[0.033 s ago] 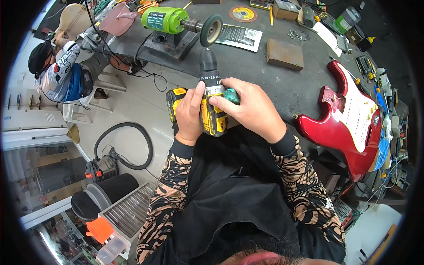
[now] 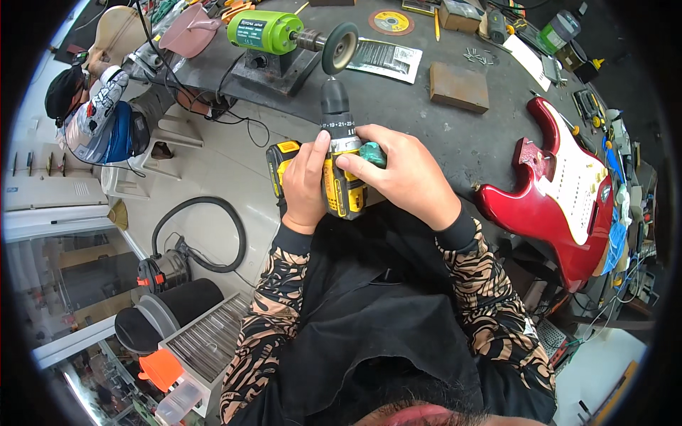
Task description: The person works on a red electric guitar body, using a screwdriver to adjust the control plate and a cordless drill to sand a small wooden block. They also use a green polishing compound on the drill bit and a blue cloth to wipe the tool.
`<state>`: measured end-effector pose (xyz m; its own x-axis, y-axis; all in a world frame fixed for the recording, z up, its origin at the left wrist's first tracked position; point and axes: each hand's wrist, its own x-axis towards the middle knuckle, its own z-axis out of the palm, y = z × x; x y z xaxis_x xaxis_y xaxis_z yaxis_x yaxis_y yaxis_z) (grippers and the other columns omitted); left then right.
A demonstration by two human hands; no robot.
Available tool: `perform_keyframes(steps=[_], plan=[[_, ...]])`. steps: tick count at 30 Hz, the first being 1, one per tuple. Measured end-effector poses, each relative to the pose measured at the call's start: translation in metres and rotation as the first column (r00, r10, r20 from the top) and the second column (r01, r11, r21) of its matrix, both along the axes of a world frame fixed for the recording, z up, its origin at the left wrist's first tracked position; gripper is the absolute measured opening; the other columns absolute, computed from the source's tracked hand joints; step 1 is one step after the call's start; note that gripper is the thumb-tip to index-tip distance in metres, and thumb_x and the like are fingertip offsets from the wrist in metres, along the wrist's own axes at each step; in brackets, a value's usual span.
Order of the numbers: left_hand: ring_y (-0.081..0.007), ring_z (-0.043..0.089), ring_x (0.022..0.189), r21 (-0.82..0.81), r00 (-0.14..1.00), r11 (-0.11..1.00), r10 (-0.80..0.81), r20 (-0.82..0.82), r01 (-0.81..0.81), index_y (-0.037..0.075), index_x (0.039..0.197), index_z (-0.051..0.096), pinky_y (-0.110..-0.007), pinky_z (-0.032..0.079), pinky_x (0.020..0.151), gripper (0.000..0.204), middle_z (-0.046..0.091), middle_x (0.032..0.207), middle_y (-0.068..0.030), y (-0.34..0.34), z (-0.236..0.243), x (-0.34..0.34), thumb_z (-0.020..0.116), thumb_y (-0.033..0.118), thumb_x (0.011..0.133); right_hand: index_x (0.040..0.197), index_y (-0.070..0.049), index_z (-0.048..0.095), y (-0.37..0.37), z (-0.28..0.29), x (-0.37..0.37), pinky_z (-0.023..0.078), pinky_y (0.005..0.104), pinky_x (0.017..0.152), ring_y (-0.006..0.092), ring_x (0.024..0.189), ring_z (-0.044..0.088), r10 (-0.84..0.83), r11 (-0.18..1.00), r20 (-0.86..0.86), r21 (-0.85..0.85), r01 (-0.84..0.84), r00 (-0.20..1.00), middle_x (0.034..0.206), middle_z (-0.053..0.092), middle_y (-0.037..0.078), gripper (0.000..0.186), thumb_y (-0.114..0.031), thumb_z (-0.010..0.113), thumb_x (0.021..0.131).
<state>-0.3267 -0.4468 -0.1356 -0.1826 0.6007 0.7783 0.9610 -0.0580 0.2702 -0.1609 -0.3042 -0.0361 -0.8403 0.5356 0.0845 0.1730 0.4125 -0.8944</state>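
A yellow-and-black cordless drill (image 2: 344,186) is held in front of me, its black chuck (image 2: 334,98) aimed away toward the bench. My left hand (image 2: 307,181) wraps the drill's left side, fingers closed along its body. From the other side my right hand (image 2: 408,170) closes in, its thumb tip against the drill and forefinger near the numbered collar. Between that thumb and forefinger sits a dark green lump (image 2: 372,155). Just past the chuck is the round wheel (image 2: 340,49) of a green bench grinder (image 2: 263,33); whether a bit touches it is unclear.
On the dark bench (image 2: 398,106) lie a brown block (image 2: 458,87), a silver packet (image 2: 386,59) and loose screws (image 2: 477,56). A red guitar body (image 2: 561,192) rests at the right. Another person (image 2: 106,117) sits at the left. A vacuum hose (image 2: 199,202) curls across the floor.
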Motion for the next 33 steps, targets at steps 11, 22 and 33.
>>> perform_keyframes(steps=[11, 22, 33], plan=[[-0.0347, 0.072, 0.086, -0.003, 1.0, 1.0, -0.013, 0.014, 0.013, 0.01, 0.167, 0.044, -0.045, 0.058, 0.069, 0.084, 0.07, 0.107, -0.0149, 0.002, -0.009, -0.004, 0.08, 0.004, 0.092, 0.112, 0.001, 0.075, -0.001, -0.004, -0.001, 0.059, 0.047, 0.08, 0.043, 0.091, 0.075, -0.016, 0.999, -0.046, 0.046, 0.019, 0.999, 0.097, 0.076, 0.022, 0.045, -0.041, 0.082, 0.099], [-0.0369, 0.071, 0.086, 0.037, 0.999, 0.999, -0.021, -0.033, 0.022, 0.012, 0.166, 0.042, -0.046, 0.057, 0.069, 0.083, 0.068, 0.106, -0.0162, 0.011, -0.021, -0.007, 0.08, 0.005, 0.092, 0.119, 0.002, 0.075, 0.003, -0.003, 0.0, 0.06, 0.0495, 0.084, 0.0458, 0.097, 0.076, 0.006, 0.994, -0.015, 0.106, -0.005, 1.0, 0.102, 0.078, 0.025, 0.048, -0.042, 0.079, 0.1], [-0.0378, 0.069, 0.086, 0.061, 0.999, 0.998, -0.019, -0.041, 0.021, 0.016, 0.167, 0.042, -0.047, 0.055, 0.068, 0.083, 0.067, 0.109, -0.0171, 0.017, -0.025, -0.007, 0.076, 0.004, 0.092, 0.119, 0.001, 0.076, 0.006, 0.002, -0.001, 0.061, 0.0508, 0.082, 0.0458, 0.093, 0.077, 0.0, 0.989, 0.086, 0.15, -0.013, 0.996, 0.097, 0.079, 0.025, 0.05, -0.045, 0.078, 0.099]])
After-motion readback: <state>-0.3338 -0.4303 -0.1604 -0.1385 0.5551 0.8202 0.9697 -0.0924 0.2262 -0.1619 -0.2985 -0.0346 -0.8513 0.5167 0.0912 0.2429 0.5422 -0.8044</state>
